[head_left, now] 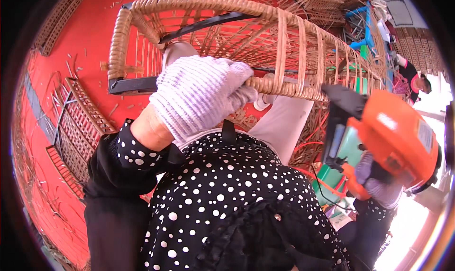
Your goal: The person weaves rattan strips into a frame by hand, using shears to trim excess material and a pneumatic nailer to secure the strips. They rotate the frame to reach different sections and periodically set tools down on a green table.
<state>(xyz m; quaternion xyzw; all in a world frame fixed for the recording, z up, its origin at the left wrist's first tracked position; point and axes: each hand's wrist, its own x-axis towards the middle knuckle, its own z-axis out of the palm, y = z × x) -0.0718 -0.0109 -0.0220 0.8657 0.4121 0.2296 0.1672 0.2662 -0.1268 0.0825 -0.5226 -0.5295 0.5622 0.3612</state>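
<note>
The left hand, in a ribbed white knit glove, is curled tight around the wrapped cane rim of a woven wicker chair frame at twelve o'clock. The right hand, gloved too, grips a blocky orange and black power tool at three o'clock, its nose touching the rim. Flat wicker panels lie on the red floor at nine o'clock.

Wicker workshop: woven frames, cane scraps

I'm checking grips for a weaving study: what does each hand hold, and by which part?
The gloved left hand grips the wicker frame by its wrapped near rail. The right hand holds the orange power tool by its lower handle.
</note>
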